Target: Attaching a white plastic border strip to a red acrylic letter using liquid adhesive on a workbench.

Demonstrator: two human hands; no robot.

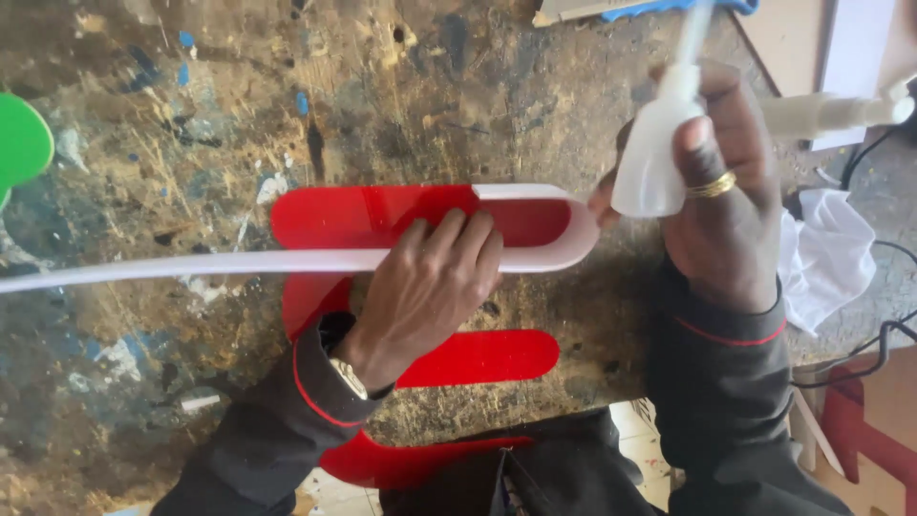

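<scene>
A glossy red letter-shaped panel (353, 215) lies flat on the worn, paint-stained workbench (191, 143). A white plastic strip (191, 263) runs in from the left and bends round the rounded end of the panel's top arm. My left hand (430, 282) presses down on the strip and the red arm, fingers closed together over them. My right hand (716, 201), wearing a gold ring, grips a small translucent squeeze bottle (650, 153); its lower end sits at the strip's bend.
A green rounded piece (19, 143) sits at the left edge. A crumpled white cloth (826, 258) and black cables (879, 334) lie to the right. Another white bottle (831, 113) lies at upper right, near cardboard sheets. More red pieces lie at lower right (860, 420).
</scene>
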